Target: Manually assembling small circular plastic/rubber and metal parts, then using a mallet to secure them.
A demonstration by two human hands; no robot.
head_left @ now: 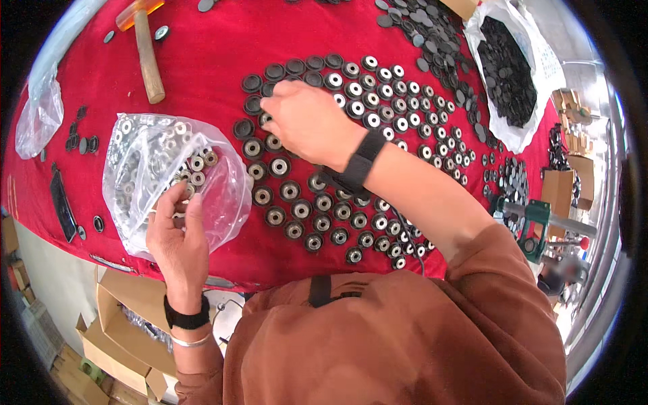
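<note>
My left hand (179, 236) reaches into the mouth of a clear plastic bag (233, 212), its fingers curled around a small metal ring at the pile's edge. Inside the bag lie many silver metal rings (197, 163). My right hand (307, 121) is over the left end of the rows of round black cups, with thumb and fingers pinched low. A metal ring seems to be at its fingertips, partly hidden by the hand. Bare black cups (295, 67) stand along the upper left edge of the rows. Most others, such as a filled cup (289, 190), carry a silver ring.
A red cloth (196, 74) covers the table. On it lie a wooden-handled hammer (148, 61) and scattered black discs (432, 40). A white bag of black pieces (506, 74) is at the far right, near a green clamp (536, 223). Cardboard boxes (121, 324) stand below the near edge.
</note>
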